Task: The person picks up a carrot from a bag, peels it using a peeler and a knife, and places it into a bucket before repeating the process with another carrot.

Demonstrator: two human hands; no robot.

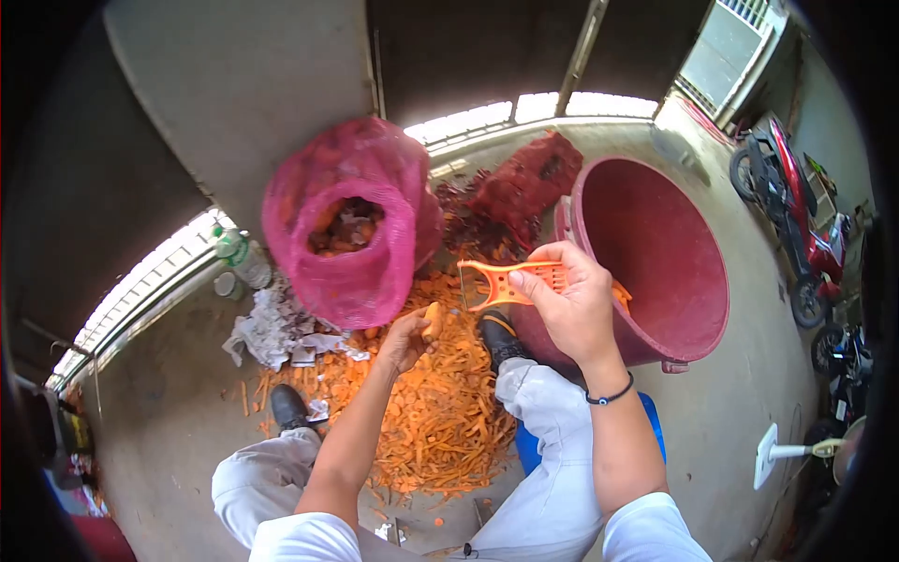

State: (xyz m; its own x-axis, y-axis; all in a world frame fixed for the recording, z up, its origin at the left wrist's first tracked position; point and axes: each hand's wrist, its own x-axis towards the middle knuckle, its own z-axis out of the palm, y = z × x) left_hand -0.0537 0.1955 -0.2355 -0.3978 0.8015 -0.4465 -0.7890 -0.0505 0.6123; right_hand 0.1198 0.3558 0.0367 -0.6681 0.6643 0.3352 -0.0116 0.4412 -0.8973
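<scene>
So, fingertips first: the left hand (pixel 405 345) has its fingers curled round a short carrot (pixel 433 321), pinching it, with one end poking up past the grip. Can't really tell which fingers do the pressing, or how much skin is on that carrot. The right hand (pixel 576 304) has its thumb pressed flat on the handle of an orange peeler (pixel 510 284), other fingers wrapped behind, and the blade end points left toward the carrot.

Blade and carrot are apart, so I'd call this a gap in the peeling rather than a stroke. Putting blade to carrot from here would want the two hands brought together, the carrot's side turned to the edge, and the left fingertips kept out of its line.

Going outward, there's a big heap of peelings (pixel 431 421) below both hands, spread between the left shoe (pixel 288 406) and the right shoe (pixel 503 337). On the far left, a pink mesh bag (pixel 389 272) gapes open with roots showing inside. A red sack (pixel 529 183) lies beyond the peeler, far side.

Tightest edge imo is the barrel (pixel 688 347), its rim right behind the right hand, so swinging that elbow or wrist further right looks awkward. More elbow room on the near side, over the heap and between the knees.
</scene>
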